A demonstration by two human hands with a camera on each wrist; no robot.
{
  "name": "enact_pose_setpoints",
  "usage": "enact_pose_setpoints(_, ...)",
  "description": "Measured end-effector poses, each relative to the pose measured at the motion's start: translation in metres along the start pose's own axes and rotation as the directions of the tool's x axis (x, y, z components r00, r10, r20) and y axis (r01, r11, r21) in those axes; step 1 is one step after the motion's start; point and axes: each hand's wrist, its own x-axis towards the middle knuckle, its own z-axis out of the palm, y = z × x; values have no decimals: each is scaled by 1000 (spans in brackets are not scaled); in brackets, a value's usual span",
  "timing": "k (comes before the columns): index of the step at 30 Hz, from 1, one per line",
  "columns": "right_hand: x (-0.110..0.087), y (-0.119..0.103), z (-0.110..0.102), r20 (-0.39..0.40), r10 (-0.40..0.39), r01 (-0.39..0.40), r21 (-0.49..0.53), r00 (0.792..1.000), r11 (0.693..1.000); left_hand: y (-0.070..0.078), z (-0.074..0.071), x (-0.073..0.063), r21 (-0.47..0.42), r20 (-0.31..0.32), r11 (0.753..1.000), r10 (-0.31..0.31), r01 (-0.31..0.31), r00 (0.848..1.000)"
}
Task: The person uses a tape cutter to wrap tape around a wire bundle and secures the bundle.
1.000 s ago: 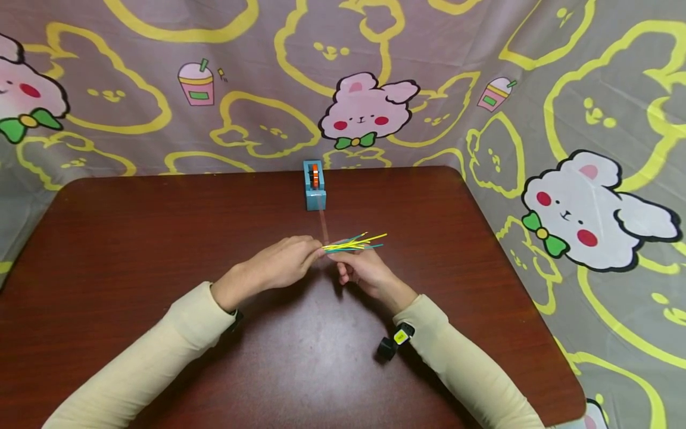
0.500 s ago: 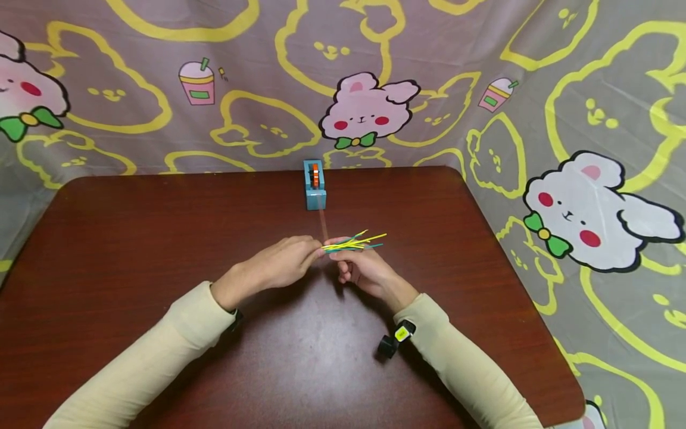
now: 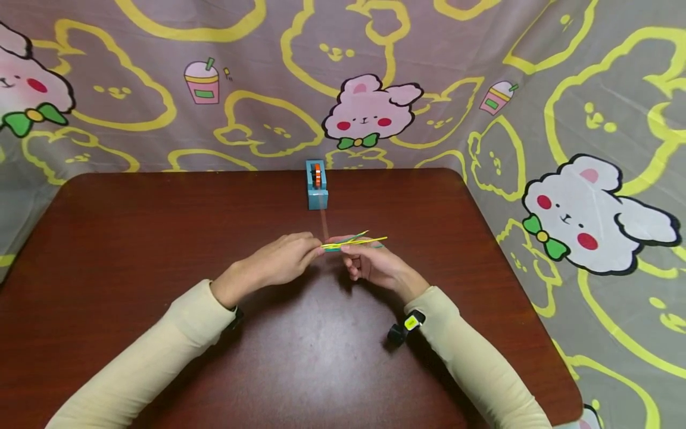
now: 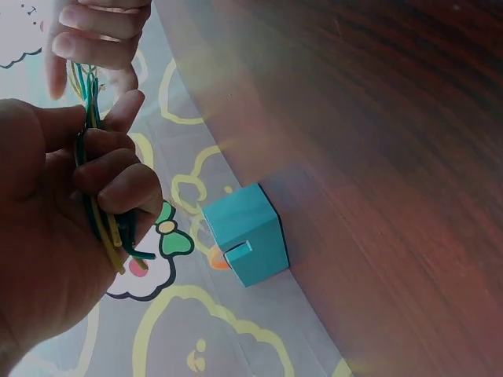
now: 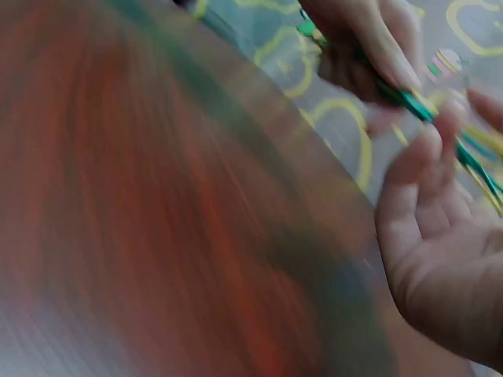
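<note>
Gripping the wires (image 3: pixel 336 245) above the worktop (image 3: pixel 300 369), well in from its side edges and in front of the dispenser (image 3: pixel 317 201), set close to the far edge. Held at one end in the curled fingers of the left hand (image 3: pixel 281 258); seemingly pinched towards the splayed end between thumb and fingers of the right hand (image 3: pixel 377 265), though too blurred in the right wrist view to judge how firmly. Strung from dispenser to hands: clear tape (image 3: pixel 324 225), apparently taut; whether stuck to the wires, impossible to tell. Likeliest to fail there, probably from a sideways tug peeling or twisting the tape. Liable also to fan out further at the splayed end, from slack in the right fingers. Likely to stick to a fingertip instead of the wires, given so narrow a gap between the hands. With too hard a pull, apt to drag or tip the dispenser away from the far edge; with too little, apt to sag and fold the tape onto itself.
</note>
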Motion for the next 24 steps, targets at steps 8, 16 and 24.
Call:
enact_pose_setpoints(8, -9, -29, -53, 362, -20, 84, -162, 932, 983, -3, -4, -5, 12, -42, 1000, 24, -24, 999)
enact_pose_setpoints(16, 17, -45, -62, 198, 192, -194, -13, 961, 981, -6, -5, -7, 16, -52, 997, 74, -73, 996)
enact_pose_setpoints(24, 38, -42, -51, 356, 402, -368, -162, 843, 915, -10, -5, -7, 29, -62, 993, 117, -115, 991)
